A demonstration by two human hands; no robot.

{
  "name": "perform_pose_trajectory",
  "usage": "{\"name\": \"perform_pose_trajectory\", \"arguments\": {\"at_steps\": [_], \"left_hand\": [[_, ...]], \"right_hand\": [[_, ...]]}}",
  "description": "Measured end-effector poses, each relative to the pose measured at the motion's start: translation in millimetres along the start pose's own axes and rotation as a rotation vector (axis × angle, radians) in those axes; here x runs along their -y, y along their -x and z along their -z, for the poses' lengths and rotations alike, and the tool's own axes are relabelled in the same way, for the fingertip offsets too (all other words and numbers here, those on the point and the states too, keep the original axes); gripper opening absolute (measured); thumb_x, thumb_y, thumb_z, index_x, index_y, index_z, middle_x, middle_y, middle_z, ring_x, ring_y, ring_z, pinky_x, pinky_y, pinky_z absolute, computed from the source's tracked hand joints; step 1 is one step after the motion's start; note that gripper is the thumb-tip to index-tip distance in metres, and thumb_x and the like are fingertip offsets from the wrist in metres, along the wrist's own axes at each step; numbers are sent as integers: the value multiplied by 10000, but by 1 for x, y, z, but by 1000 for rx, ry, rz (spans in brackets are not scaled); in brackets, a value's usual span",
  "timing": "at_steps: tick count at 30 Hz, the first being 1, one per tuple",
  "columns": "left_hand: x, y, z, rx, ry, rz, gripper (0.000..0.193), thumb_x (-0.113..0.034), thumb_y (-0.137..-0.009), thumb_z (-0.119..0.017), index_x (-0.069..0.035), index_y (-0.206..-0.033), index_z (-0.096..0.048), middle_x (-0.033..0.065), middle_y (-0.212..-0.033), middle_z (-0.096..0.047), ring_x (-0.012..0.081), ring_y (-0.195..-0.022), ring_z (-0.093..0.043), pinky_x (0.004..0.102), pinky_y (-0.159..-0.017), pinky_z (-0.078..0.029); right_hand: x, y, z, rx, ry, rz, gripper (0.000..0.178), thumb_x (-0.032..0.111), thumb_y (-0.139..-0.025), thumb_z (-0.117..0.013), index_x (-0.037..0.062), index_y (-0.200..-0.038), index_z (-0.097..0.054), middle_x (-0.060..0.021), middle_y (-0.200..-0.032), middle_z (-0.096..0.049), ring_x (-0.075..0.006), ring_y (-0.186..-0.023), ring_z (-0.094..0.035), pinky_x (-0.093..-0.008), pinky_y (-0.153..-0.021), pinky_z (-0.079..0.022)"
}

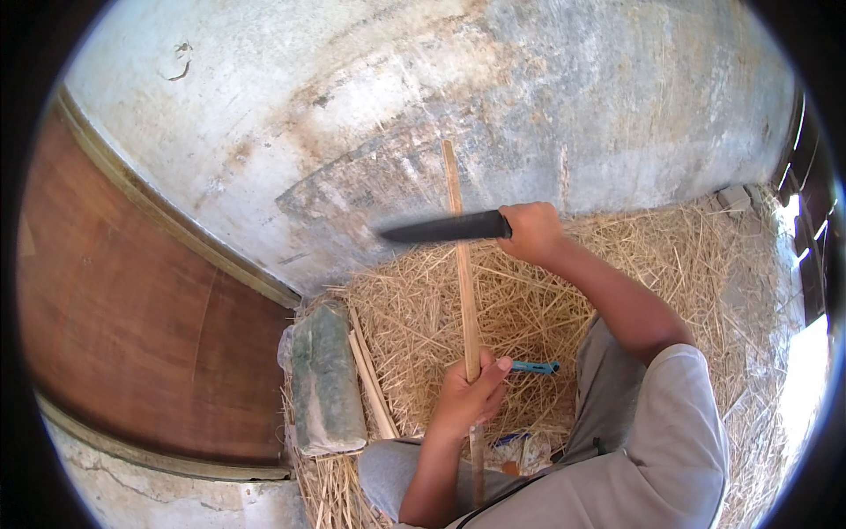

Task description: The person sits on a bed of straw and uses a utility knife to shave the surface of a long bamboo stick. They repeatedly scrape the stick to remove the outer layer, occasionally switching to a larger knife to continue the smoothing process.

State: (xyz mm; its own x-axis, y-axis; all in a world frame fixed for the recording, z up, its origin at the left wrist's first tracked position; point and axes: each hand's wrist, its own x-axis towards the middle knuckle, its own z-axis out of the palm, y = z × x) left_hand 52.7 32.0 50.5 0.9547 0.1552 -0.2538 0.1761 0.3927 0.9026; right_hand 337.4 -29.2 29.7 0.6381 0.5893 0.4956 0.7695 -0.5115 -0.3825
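Note:
My right hand (531, 233) is closed around the handle of a large knife (441, 229) with a broad dark blade pointing left. The blade lies across a long, narrow wooden strip (468, 295), crossing it in its upper part. My left hand (467, 397) is wrapped round the lower part of this strip, which stands out away from me toward the wall. Beside my left thumb a thin teal tool (534, 367) juts out to the right. Its other end is hidden, so I cannot tell whether the left hand grips it too.
Straw (414, 300) covers the ground. To the left lie a greenish stone-like block (326, 379) and several pale wooden strips (372, 383). A brown wooden panel (150, 309) is set in the left side. A stained grey wall (529, 106) rises ahead.

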Motion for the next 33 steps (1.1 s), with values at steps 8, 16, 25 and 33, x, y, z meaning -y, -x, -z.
{"name": "perform_pose_trajectory", "arguments": {"at_steps": [8, 16, 25, 33], "left_hand": [[-5, 5, 2, 22, 14, -36, 317, -183, -1031, -607, -131, -803, -393, -65, -540, -349, 43, -368, -313, 232, -336, -221], [-3, 7, -3, 24, -118, -79, 325, -169, -1024, -613, -123, -771, -415, -46, -524, -417, 42, -372, -348, 230, -343, -245], [-5, 3, 7, -104, -220, -98, 342, -176, -1011, -638, -126, -756, -416, -44, -515, -432, 42, -375, -365, 235, -349, -267], [-7, 7, 3, -148, -275, -91, 364, -186, -1006, -650, -121, -729, -424, -50, -506, -433, 35, -379, -378, 227, -354, -286]], "right_hand": [[-7, 0, -1, -160, 4, 285, 216, 255, -816, -716, 42, -831, -681, -149, -673, -668, -335, -604, -662, -431, -594, -532], [-13, -3, -17, 71, -421, -329, 245, 261, -843, -658, 18, -832, -689, -149, -735, -702, -318, -651, -670, -437, -651, -547], [-11, 9, -19, 281, -445, 168, 196, 227, -672, -753, 78, -733, -642, -104, -681, -662, -314, -618, -637, -403, -589, -487], [0, 11, -10, 119, -340, 489, 265, 207, -824, -709, 53, -676, -552, -51, -548, -501, -131, -529, -489, -348, -535, -417]]}}
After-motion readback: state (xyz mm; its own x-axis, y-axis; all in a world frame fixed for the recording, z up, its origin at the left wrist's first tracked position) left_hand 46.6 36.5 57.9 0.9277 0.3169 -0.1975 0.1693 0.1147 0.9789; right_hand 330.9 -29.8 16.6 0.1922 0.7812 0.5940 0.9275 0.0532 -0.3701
